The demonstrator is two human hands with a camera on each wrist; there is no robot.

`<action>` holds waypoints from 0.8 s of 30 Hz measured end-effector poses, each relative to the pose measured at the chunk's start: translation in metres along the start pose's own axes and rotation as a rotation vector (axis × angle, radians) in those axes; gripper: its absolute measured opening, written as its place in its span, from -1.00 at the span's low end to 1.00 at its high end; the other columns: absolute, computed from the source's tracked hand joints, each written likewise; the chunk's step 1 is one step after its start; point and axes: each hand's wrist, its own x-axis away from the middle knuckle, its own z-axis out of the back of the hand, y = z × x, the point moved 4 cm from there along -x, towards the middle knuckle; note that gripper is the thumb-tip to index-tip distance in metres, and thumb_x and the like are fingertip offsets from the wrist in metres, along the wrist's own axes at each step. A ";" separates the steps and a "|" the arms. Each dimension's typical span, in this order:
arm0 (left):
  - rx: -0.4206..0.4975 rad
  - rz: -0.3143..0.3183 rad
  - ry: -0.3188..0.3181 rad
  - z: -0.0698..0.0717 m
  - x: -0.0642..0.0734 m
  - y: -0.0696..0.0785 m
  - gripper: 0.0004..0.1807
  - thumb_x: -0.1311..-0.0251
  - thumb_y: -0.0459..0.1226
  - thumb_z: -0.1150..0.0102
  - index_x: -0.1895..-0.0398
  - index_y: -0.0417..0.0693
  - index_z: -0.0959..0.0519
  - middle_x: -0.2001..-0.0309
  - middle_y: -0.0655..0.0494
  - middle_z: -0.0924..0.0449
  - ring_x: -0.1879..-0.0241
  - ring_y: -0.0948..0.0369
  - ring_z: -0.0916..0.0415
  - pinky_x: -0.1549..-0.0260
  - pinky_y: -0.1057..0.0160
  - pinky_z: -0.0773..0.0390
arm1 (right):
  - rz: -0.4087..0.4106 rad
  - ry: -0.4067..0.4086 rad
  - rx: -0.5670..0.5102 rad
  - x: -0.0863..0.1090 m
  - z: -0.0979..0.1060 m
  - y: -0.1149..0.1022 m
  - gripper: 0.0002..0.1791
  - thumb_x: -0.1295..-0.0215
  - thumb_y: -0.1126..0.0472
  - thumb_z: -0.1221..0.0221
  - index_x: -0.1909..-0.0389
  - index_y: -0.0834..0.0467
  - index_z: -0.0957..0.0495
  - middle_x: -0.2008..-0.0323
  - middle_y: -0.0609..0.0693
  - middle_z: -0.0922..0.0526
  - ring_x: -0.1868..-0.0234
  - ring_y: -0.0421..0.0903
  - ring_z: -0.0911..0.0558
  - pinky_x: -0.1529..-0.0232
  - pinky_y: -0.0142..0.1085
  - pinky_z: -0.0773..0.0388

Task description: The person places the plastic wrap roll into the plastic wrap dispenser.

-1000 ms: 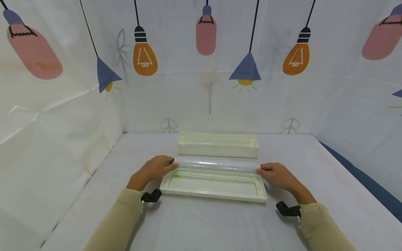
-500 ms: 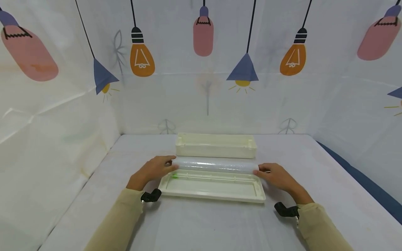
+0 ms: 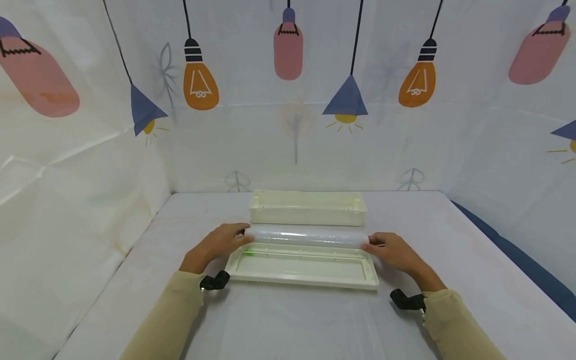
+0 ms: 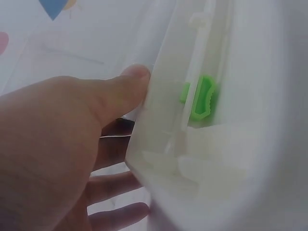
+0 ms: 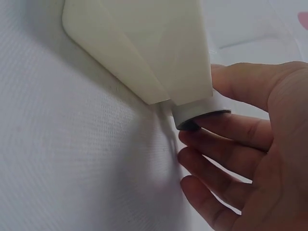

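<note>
A shiny roll of cling film (image 3: 306, 236) lies crosswise between a cream cutter lid (image 3: 299, 272) in front and a cream open box (image 3: 308, 216) behind. My left hand (image 3: 218, 245) holds the roll's left end between thumb and fingers. At the other end, my right hand (image 3: 396, 252) grips it the same way. In the left wrist view, a green slide cutter (image 4: 203, 98) sits on a rail in the lid, close by the left thumb. The right wrist view has the roll's dark-rimmed end (image 5: 190, 120) against the right fingers, just past the lid's corner.
White cloth covers the table (image 3: 288, 325). The box stands near the back edge, before a white sheet wall (image 3: 256, 145) printed with lamps. Another sheet rises on the left. Black wrist cameras hang below both sleeves.
The whole scene shifts slightly left in the head view as the camera turns. Both hands keep their hold on the roll, which stays between box and lid.
</note>
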 end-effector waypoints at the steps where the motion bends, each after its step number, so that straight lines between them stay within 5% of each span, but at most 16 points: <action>1: 0.004 0.004 0.001 0.000 0.000 -0.001 -0.27 -0.42 0.14 -0.06 -0.44 -0.16 -0.36 -0.29 -0.16 -0.48 -0.32 -0.13 -0.36 -0.25 -0.23 -0.32 | -0.004 0.000 0.003 0.000 0.000 0.000 -0.41 -0.39 -0.17 -0.21 -0.05 0.31 -0.60 -0.10 0.24 -0.61 -0.20 0.30 -0.51 -0.11 0.21 -0.48; 17: 0.138 -0.082 0.071 -0.001 -0.002 -0.003 -0.37 -0.40 -0.04 -0.20 -0.34 -0.33 -0.43 -0.15 -0.16 -0.58 -0.14 -0.06 -0.53 -0.12 -0.09 -0.50 | 0.009 0.054 0.007 0.000 0.002 -0.002 -0.54 -0.41 -0.10 -0.21 0.06 0.26 -0.65 0.05 0.13 -0.66 0.01 0.10 -0.56 0.05 0.04 -0.55; 24: 0.206 -0.096 0.110 0.003 -0.002 0.001 -0.38 -0.37 -0.09 -0.25 -0.33 -0.32 -0.43 -0.13 -0.19 -0.59 -0.10 -0.07 -0.58 -0.07 -0.05 -0.57 | 0.012 0.122 -0.010 -0.001 0.004 0.002 -0.44 -0.40 -0.12 -0.21 -0.08 0.32 -0.63 -0.01 0.18 -0.67 -0.01 0.09 -0.59 0.06 0.00 -0.57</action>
